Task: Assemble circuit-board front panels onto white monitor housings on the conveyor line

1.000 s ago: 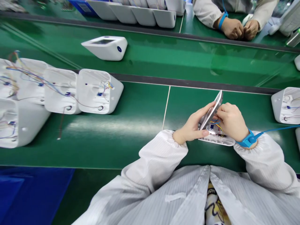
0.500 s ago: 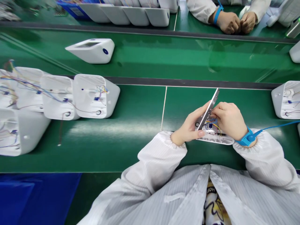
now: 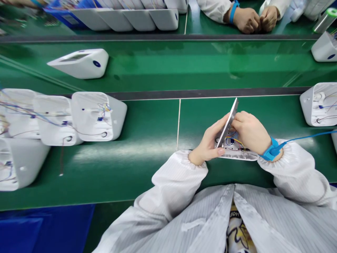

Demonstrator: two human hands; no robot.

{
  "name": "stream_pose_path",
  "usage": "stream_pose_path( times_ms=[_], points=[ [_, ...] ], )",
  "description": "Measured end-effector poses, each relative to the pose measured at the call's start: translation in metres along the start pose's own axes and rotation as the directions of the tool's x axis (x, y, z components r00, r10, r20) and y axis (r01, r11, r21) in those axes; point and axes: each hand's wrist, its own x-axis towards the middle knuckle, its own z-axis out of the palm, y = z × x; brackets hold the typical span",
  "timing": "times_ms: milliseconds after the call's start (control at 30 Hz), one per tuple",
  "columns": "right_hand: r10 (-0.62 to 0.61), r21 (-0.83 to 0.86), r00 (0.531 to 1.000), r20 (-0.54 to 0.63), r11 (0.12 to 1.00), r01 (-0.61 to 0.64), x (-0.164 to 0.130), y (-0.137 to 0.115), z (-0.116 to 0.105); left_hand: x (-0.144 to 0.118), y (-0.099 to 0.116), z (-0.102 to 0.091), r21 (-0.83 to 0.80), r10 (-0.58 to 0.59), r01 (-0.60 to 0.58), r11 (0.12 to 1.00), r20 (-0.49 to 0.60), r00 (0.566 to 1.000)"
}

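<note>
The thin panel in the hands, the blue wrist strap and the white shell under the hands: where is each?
thin panel [image 3: 232, 117], head view, on its raised edge.
blue wrist strap [image 3: 269, 153], head view, on the band.
white shell [image 3: 247, 156], head view, on its near rim.

A glossy dark green surface [image 3: 147, 140] with a thin white seam line carries plain white plastic open housings [image 3: 97, 116] threaded with blue, red and yellow wires; a bright blue band [image 3: 270, 151] with a blue cord circles the wrist; the white smock sleeves [image 3: 179, 175] show fine grey pinstripes; a yellow and black print shows at the collar
</note>
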Motion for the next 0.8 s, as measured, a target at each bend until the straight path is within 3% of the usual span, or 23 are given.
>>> stream_pose_path(
  times_ms=[133,400,600,700,800],
  points=[
    [0.017,0.009,1.000,0.000,1.000,-0.017,0.000,-0.001,0.000,-0.001,-0.005,-0.002,0.066,0.038,-0.040,0.997,0.021,0.999],
    [0.103,0.015,0.995,-0.014,0.995,-0.103,-0.001,-0.006,-0.001,-0.002,-0.009,-0.006,0.041,-0.004,0.001,0.999,0.080,0.997],
    [0.064,0.036,0.995,-0.071,0.997,-0.062,-0.002,-0.002,0.005,-0.001,-0.012,-0.006,0.007,-0.004,0.004,1.000,0.071,0.997],
    [0.093,0.146,0.989,-0.119,0.986,-0.075,-0.004,0.003,0.005,-0.002,-0.014,-0.006,-0.007,0.005,-0.005,1.000,0.067,0.998],
    [0.131,0.441,0.983,-0.127,0.896,-0.063,-0.009,0.006,-0.007,-0.001,-0.015,-0.007,0.011,0.075,-0.077,0.997,0.079,0.994]
  ],
)
